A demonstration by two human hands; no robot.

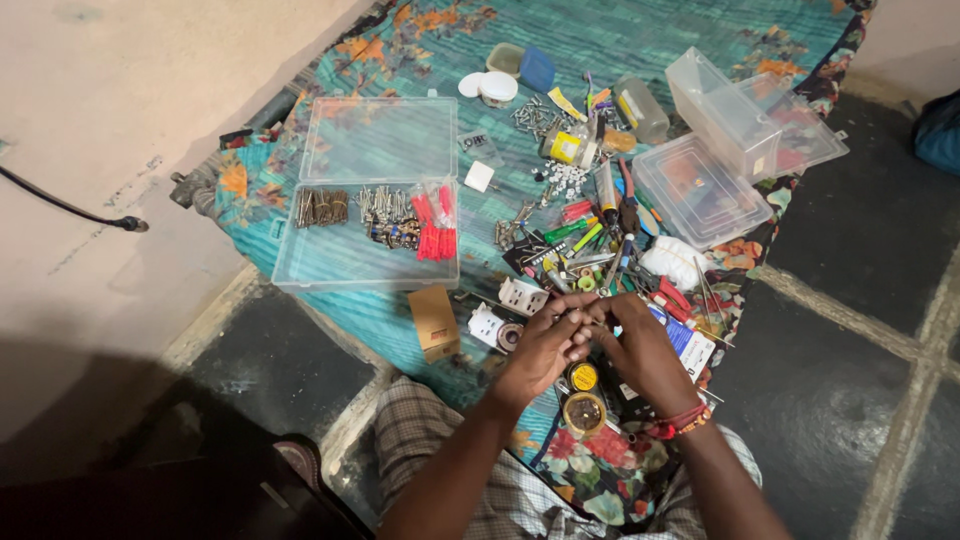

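Sorting step: left hand (545,345) and right hand (640,350) pinch a small, unidentifiable part together above the pile (590,250); next, the organizer (370,225) calls for careful placement.

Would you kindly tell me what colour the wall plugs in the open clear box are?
Red; the wall plugs show best in the head view.

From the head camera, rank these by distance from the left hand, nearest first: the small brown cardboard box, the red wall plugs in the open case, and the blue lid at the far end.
1. Small brown cardboard box, just left of the left hand.
2. Red wall plugs, up-left in the open case.
3. Blue lid, far end of the cloth.
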